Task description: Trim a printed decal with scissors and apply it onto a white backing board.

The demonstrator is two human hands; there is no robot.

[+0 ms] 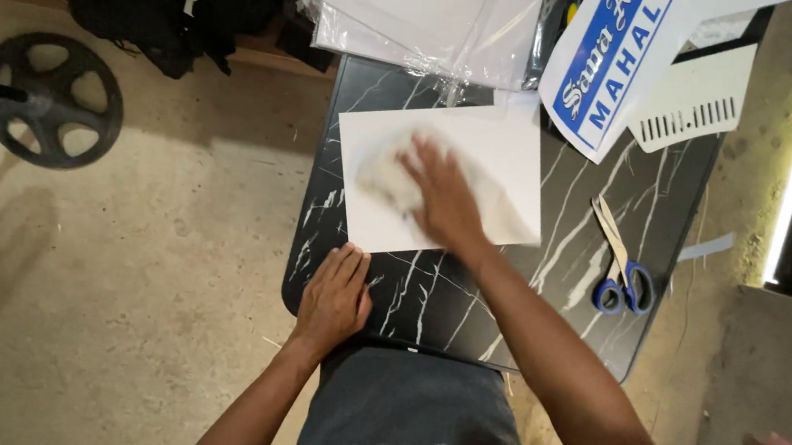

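1. The left hand (334, 295) lies flat, palm down, fingers together and pointing at the near edge of the white sheet (508, 146).
2. The right hand (441, 198) is spread open, palm down, over the sheet's middle, its bare forearm stretched out straight.

Sheet: the white sheet (478, 153) you are working on lies flat on the black marbled table (465, 305), slightly skewed, toward its far left part.
Cloth: the pale cloth (400, 180) is bunched and blurred, spread over the sheet's middle, pressed under your right hand (445, 203).
Sheet's near left corner: your left hand (334, 295) rests flat just beside it.
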